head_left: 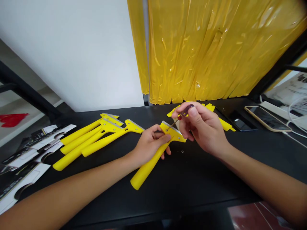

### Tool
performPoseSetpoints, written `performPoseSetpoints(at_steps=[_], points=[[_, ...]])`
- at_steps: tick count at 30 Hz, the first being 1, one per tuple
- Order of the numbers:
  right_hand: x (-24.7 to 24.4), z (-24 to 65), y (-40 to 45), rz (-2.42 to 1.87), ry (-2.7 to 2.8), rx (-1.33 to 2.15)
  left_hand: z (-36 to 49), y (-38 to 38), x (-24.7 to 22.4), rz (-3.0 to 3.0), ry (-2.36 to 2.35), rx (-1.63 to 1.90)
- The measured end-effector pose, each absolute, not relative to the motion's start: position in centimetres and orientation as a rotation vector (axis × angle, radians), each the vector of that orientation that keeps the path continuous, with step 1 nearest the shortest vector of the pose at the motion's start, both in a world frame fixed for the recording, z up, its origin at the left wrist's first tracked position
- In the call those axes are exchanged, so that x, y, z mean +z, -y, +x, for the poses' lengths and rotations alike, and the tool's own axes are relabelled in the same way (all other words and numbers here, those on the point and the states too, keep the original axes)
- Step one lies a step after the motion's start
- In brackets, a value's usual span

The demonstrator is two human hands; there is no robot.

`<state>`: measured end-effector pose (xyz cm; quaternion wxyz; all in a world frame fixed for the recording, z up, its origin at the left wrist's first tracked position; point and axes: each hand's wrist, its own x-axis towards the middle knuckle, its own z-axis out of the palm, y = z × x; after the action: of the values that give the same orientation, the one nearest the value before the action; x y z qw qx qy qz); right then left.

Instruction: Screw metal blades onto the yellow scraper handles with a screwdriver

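My left hand (pixel 153 142) is closed round the neck of a yellow scraper (pixel 150 164), whose handle slants down to the left and whose wide head carries a metal blade edge. Pinched in the fingers of my right hand (pixel 201 124) is a small screwdriver (pixel 185 111) with a dark red handle. Its tip meets the screw on the left side of the scraper head. A second screw shows on the head's right side. Several more yellow scrapers (pixel 105 140) lie side by side to the left of my left hand.
Black and white cardboard sleeves (pixel 31 153) are piled at the left of the black table (pixel 192 188). Yellow strips (pixel 226 124) lie behind my right hand. Two phones (pixel 266 118) and white cables sit at the right. A tiny ring (pixel 182 151) lies near the middle.
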<state>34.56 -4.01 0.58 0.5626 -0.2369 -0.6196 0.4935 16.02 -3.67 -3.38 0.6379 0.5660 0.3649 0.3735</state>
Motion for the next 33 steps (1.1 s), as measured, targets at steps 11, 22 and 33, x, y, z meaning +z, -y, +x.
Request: performPoseSetpoints(at_steps=[11, 22, 33], points=[[-0.3, 34.4, 3.2, -0.532, 1.409, 1.071, 16.0, 3.5, -3.8, 1.289, -0.786, 0.872], [-0.5, 34.4, 3.8, -0.433, 1.531, 1.162, 15.9, 3.5, -4.0, 1.318, -0.763, 0.866], [-0.1, 34.4, 3.5, -0.518, 1.42, 1.079, 15.9, 3.5, -4.2, 1.312, -0.755, 0.875]])
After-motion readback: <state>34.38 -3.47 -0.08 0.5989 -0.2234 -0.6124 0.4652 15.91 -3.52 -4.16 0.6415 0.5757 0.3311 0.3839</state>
